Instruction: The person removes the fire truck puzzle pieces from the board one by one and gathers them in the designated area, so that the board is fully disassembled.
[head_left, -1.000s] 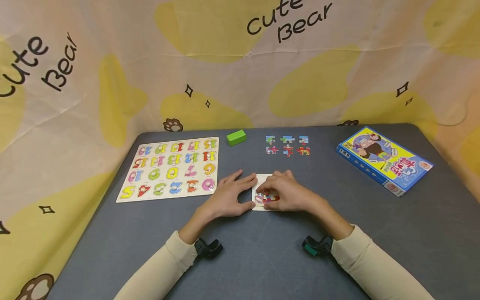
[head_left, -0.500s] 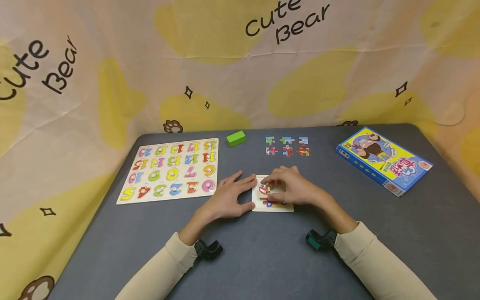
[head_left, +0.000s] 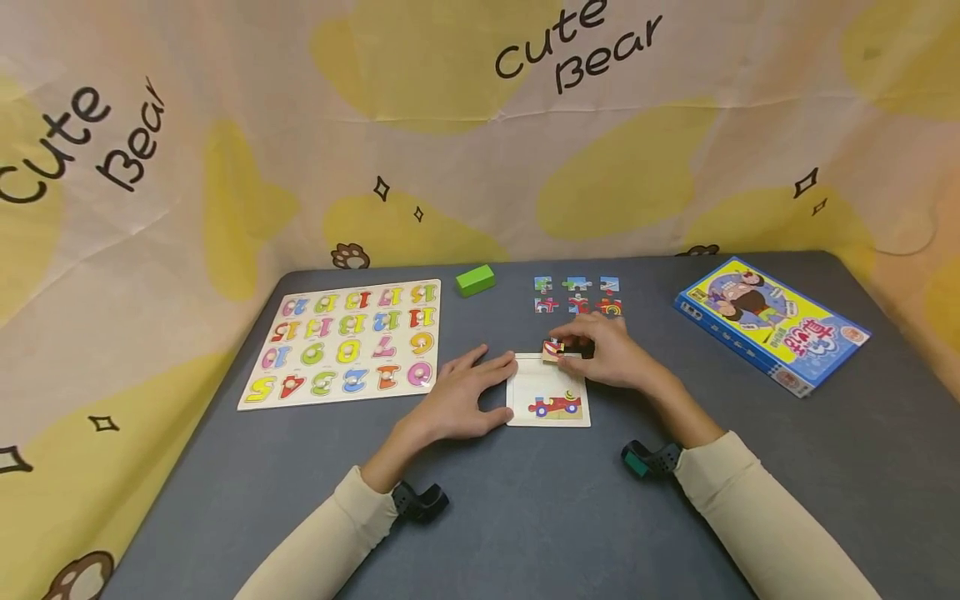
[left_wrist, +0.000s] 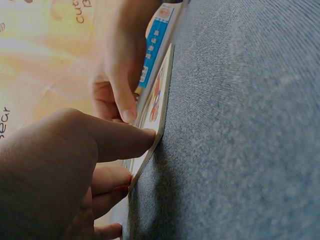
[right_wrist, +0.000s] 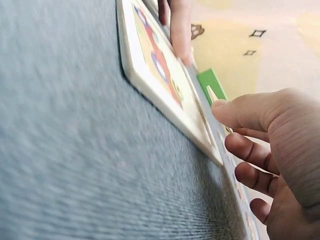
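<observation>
A small white puzzle board (head_left: 536,381) lies on the table, with joined pieces showing a red vehicle (head_left: 555,406) in its lower part. My left hand (head_left: 462,398) rests at the board's left side, its thumb and straight fingers touching the edge; the left wrist view shows the thumb (left_wrist: 142,137) on the board's rim. My right hand (head_left: 611,350) pinches a small red-and-yellow puzzle piece (head_left: 552,351) between thumb and fingers, over the board's far edge. From the right wrist, this piece (right_wrist: 212,94) appears edge-on, with the thumb in front of it.
Beyond the board, several loose puzzle pieces (head_left: 577,284) lie in two rows. A number puzzle board (head_left: 401,336) lies at left, a green block (head_left: 476,281) stands at the back, and a blue-and-yellow box (head_left: 772,325) lies at right. A printed cloth (head_left: 450,150) hangs behind the table (head_left: 525,517).
My right hand has lifted a puzzle piece off the lower part of the board and carried it away toward the far edge, uncovering the red vehicle. The left hand has stayed in place.
</observation>
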